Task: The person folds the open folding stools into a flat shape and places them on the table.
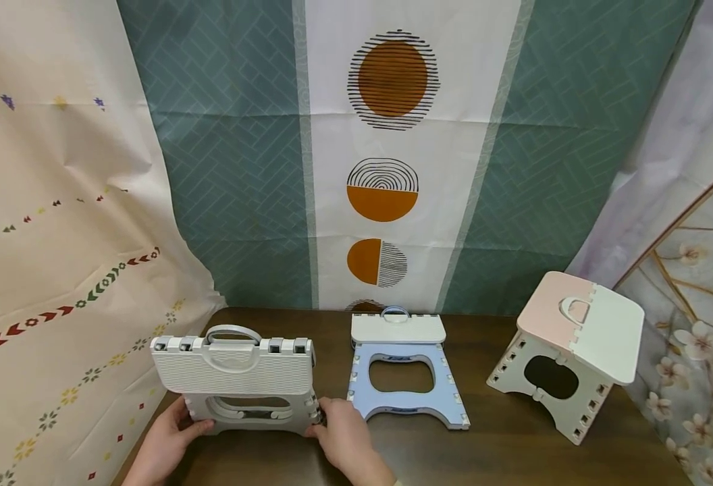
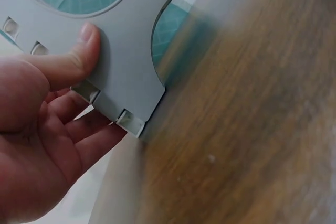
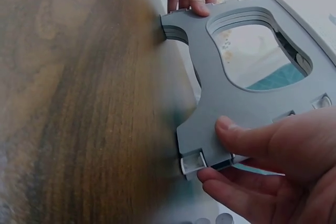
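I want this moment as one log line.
left grip: holds gray folding stool; right grip: same; blue-white stool: folded; pink-white stool: unfolded

The folding stool [image 1: 250,424] at left is grey with an off-white woven-patterned seat [image 1: 235,376], the middle stool [image 1: 400,400] pale blue and white, the right stool [image 1: 575,334] pink and off-white, the desk [image 1: 472,439] brown wood-grained, and the back cloth [image 1: 247,162] herringbone green beside white with orange, black-lined circles [image 1: 393,79].
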A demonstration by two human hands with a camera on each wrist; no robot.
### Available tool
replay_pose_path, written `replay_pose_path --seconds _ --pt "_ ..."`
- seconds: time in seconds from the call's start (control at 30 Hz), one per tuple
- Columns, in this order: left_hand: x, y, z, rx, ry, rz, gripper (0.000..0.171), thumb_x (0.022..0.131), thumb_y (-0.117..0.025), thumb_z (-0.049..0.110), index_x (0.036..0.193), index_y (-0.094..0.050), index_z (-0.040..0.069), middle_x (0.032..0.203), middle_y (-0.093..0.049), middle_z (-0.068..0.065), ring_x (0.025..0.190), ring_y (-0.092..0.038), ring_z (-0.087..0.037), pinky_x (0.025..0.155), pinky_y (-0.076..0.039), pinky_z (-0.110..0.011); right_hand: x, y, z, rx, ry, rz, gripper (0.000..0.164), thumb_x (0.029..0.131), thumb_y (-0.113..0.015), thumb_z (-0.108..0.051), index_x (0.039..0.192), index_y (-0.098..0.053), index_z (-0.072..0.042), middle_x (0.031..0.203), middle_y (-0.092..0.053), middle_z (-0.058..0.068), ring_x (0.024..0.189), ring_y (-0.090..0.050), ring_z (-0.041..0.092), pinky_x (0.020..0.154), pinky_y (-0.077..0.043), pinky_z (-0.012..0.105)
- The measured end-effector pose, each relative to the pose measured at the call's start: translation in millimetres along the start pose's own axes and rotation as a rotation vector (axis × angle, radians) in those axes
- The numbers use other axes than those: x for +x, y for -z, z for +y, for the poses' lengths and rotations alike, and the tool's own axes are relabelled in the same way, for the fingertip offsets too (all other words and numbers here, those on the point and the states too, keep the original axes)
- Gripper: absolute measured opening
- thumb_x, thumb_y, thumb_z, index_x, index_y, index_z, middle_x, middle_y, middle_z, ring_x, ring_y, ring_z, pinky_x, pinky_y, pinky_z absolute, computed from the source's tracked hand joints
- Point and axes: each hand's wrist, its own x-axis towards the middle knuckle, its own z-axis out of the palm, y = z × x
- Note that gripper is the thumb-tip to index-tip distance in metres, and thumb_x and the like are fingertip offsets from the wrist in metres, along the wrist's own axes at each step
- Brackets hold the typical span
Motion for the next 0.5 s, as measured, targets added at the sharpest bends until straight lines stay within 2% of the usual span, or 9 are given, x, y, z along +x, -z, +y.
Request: replay_pose_path --seconds 0.13,0.5 --pt "-2.1 4.2 0.2 0.029 -0.014 -0.007 0.069 0.089 -0.076 0.017 0.142 -0.038 -0.006 0.129 -0.058 -0.024 0.101 -0.06 -0.014 0.077 -0.052 -0.027 -2 0 -4 0.015 -0.012 -0.013 0.022 0.076 -0.085 -0.028 0.087 -0.067 -0.021 0.074 -0.061 -0.012 0.066 -0.06 0.008 0.055 -0.045 0.029" --pt "-3.2 3.3 17.7 0.013 -0.05 0.013 0.053 0.09 -0.075 0.016 0.131 -0.049 -0.005 0.124 -0.063 -0.018 0.095 -0.06 -0.008 0.075 -0.05 -0.027 -4 10 -9 -0.15 0.027 0.044 0.027 0.079 -0.083 -0.033 0.089 -0.065 -0.015 0.071 -0.06 -0.008 0.069 -0.062 0.017 0.056 -0.046 0.03"
